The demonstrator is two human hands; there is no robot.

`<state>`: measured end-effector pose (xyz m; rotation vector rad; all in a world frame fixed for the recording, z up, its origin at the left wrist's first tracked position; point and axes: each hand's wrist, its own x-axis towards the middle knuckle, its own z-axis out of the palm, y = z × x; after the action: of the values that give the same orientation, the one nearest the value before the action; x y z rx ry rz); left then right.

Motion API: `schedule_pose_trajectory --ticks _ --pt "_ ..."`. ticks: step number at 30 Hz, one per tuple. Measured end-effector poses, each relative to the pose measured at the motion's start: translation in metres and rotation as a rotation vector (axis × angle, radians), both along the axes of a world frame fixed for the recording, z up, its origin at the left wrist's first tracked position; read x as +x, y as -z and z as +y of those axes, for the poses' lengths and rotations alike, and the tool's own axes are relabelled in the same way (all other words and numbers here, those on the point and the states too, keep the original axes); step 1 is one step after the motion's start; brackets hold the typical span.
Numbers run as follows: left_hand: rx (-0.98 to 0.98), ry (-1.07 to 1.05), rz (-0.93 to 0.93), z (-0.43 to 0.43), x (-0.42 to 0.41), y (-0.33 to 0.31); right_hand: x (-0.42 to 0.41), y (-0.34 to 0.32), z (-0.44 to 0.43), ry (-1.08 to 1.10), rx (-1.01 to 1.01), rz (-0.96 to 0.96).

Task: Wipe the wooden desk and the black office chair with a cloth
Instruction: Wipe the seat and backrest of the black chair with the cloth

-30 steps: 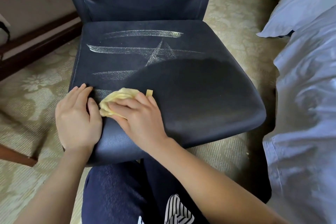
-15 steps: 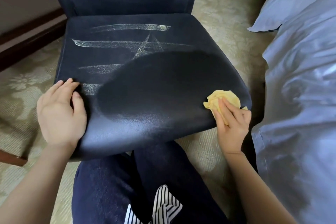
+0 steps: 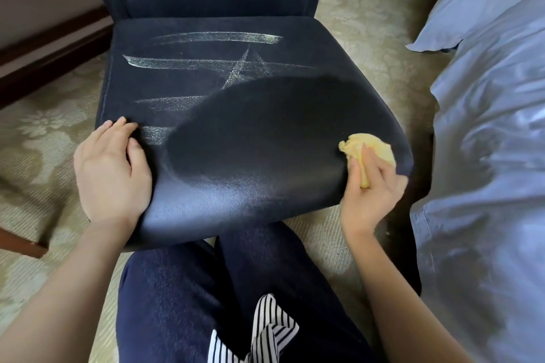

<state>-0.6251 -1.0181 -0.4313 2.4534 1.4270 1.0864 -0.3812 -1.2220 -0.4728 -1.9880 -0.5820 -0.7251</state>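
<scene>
Inspected at the chair-wiping step. Found the black upholstered office chair (image 3: 253, 138) facing the camera on patterned beige carpet (image 3: 50, 138), beside a bed dressed in pale blue linen (image 3: 486, 156). Noted the crumpled yellow cloth (image 3: 367, 150) at the front right corner of the seat, touching the upholstery and gripped in the right hand (image 3: 373, 188), fingers curled round its lower part. Noted the left hand (image 3: 110, 169) laid flat on the front left corner of the seat, fingers relaxed and extended, holding nothing, apparently steadying the chair.

Observed a dark, clean oval across the front and middle of the seat. Observed pale chalky streaks (image 3: 218, 63) across the rear and left of the seat: several horizontal bands, a crossed mark at centre, and a short patch just beside the left fingertips. Backrest only partly in frame; condition not determinable. Wooden desk not identified with certainty; dark wooden rails (image 3: 50, 47) seen at left, status of desk wiping not assessable.

Judged seat roughly half done. Next move judged to call for carrying the cloth back leftward and further toward the backrest, with firm pressure across the streaked bands. Risk judged slight: chair shifting unless braced.
</scene>
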Motion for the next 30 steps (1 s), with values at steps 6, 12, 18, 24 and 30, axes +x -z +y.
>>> schedule_pose_trajectory --ticks 6,12,18,24,30 --pt "-0.030 0.025 -0.007 0.007 -0.003 -0.001 -0.081 0.001 0.040 -0.320 -0.090 -0.158" --pt "-0.037 0.043 -0.019 0.018 -0.009 0.000 -0.122 -0.025 0.078 -0.536 -0.218 -0.230" --pt "-0.034 0.060 0.021 0.026 -0.017 -0.006 -0.149 -0.027 0.093 -0.818 -0.308 -0.457" --pt "-0.016 0.013 0.071 0.009 -0.030 0.002 -0.094 0.003 0.043 -0.884 -0.274 -0.692" --pt "0.034 0.036 0.051 0.016 -0.031 0.011 -0.013 0.026 -0.026 -0.728 -0.309 -0.694"
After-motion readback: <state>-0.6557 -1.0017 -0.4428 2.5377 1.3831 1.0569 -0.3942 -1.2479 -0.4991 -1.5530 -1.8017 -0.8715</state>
